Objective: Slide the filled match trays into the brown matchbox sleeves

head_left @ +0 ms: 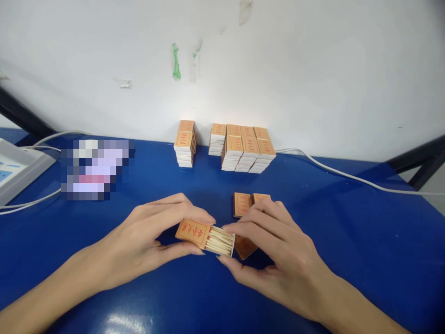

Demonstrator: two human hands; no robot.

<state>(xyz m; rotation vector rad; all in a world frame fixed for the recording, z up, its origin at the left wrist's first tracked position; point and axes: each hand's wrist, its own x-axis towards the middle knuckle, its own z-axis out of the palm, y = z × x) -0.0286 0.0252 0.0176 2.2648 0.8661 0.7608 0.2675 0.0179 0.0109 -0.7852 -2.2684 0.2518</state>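
Observation:
My left hand grips the orange sleeve of a matchbox between thumb and fingers. The white tray of the box is slid partly out to the right, showing a row of matches. My right hand pinches that tray near its outer end, thumb below and fingers above. Behind my right fingers, two more matchboxes lie flat on the table, one partly covered. Another matchbox lies under my right hand, mostly hidden.
Against the white wall stand a narrow stack of matchboxes and a wider block of stacked matchboxes. A blurred-out object lies on the blue table. A white device sits at far left; a white cable runs along the right.

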